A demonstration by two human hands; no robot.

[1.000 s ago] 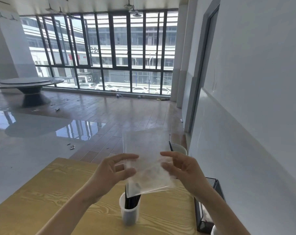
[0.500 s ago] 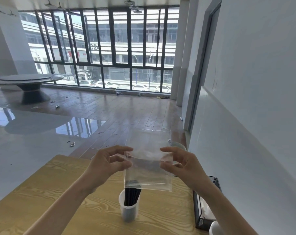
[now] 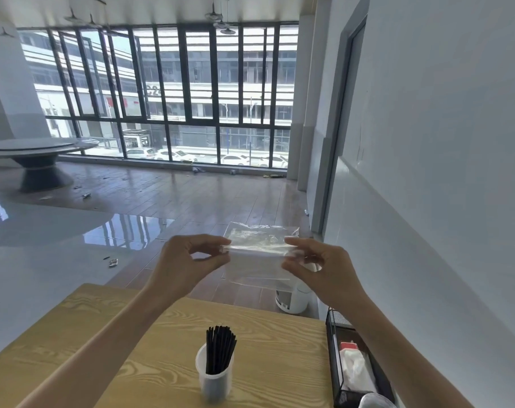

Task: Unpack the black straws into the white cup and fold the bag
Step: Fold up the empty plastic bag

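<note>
1. A clear, thin plastic bag [image 3: 260,254] was held up in the air, above and beyond the far edge of the light wood-grain table [image 3: 282,348], well apart from the tabletop.
2. The bag's left edge was pinched between the thumb and fingertips of the left hand [image 3: 188,260]; the grasp was closed on the film, with the other fingers curled.
3. The bag's right edge was pinched in the same manner by the right hand [image 3: 318,269], thumb below and fingers above.
4. A horizontal crease was seen across the bag between the two hands, with the upper part doubled over and the lower part hanging flat beneath.
5. Nothing could be made out inside the bag.
6. A small translucent white plastic cup [image 3: 214,378] was stood upright on the table, near its front edge.
7. A bundle of thin black straws [image 3: 219,348] was stood in the cup, leaning slightly to the right, with the upper ends spread above the rim.
8. A black wire-mesh box [image 3: 336,348] was set at the table's right edge, well apart from the cup, with white crumpled material and a red item inside it.
9. A white cylindrical bin [image 3: 290,300] was stood on the floor beyond the table's far right corner.
</note>
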